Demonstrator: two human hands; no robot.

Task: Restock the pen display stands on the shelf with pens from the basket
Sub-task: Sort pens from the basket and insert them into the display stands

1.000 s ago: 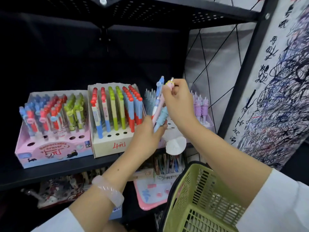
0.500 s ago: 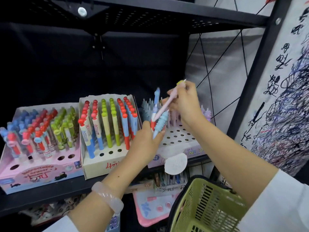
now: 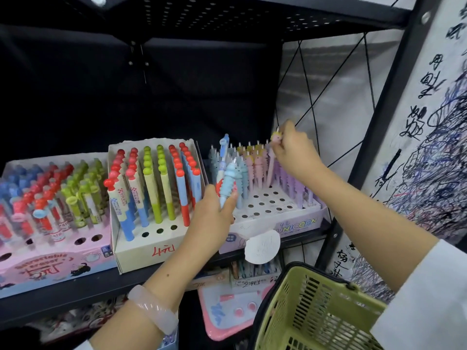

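My left hand [image 3: 214, 215] grips a small bunch of pens [image 3: 227, 178], light blue ones with ribbed bodies, in front of the unicorn pen stand [image 3: 275, 213]. My right hand [image 3: 293, 150] pinches the top of a pink pen [image 3: 272, 157] that stands down among the pink and purple pens at the back of that stand. The stand's front rows show several bare holes. The green basket [image 3: 313, 314] hangs at the lower right, under my right forearm; its inside is not visible.
On the same black shelf [image 3: 83, 291] stand a cream pen box [image 3: 151, 246] marked in red and a pink eraser-pen box [image 3: 50, 261], both with a few free holes in front. An upper shelf hangs above. A scribbled test sheet [image 3: 434, 147] covers the right wall.
My right hand has carried the pink pen away from the bunch to the right and lowered it into the back of the unicorn stand. The view has tilted up a little.
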